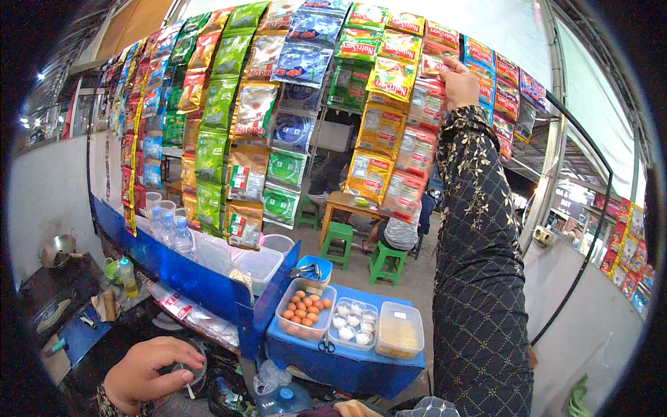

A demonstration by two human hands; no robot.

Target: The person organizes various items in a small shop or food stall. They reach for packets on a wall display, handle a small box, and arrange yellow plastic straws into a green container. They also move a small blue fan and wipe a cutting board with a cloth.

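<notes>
My right hand (460, 83) is raised high at the end of my patterned dark sleeve. Its fingers pinch the edge of a hanging strip of red-orange drink sachets (425, 104). Beside that strip hangs a row of yellow and orange sachets (391, 78). Low at the left, my left hand (156, 372) curls over the rim of a clear cup (197, 363). A thin white stick, perhaps a spoon handle or straw, shows by its fingers. What the cup contains is hard to make out.
A blue-covered stand (340, 370) carries tubs of brown eggs (304, 308), white wrapped balls (353, 322) and something pale yellow. Bottles (169, 229) line the blue counter ledge. A pot (58, 250) stands far left. Beyond are green stools (385, 263) and a seated person.
</notes>
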